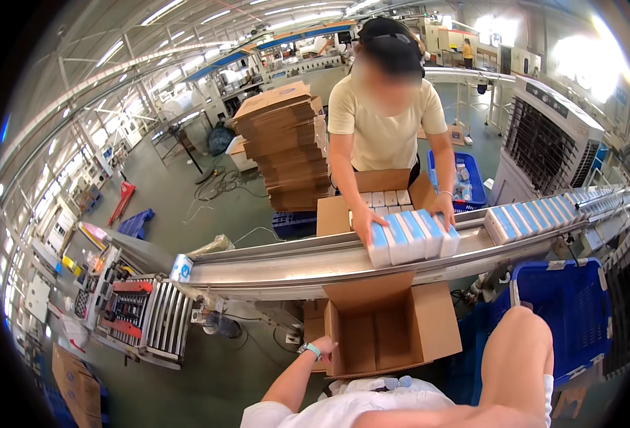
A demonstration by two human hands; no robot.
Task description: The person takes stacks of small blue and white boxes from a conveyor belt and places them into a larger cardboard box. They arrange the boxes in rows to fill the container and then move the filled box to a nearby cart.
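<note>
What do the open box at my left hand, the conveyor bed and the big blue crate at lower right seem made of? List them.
Open box: matte brown cardboard, judging by the folded flaps.
Conveyor bed: likely bare metal, satin grey with bright streaks.
Blue crate: probably moulded plastic, evenly coloured, faintly glossy.

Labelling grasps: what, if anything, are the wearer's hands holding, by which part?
Left hand is at the left edge of the open cardboard box; gripping or just touching, can't tell. Right hand: out of view.
</note>
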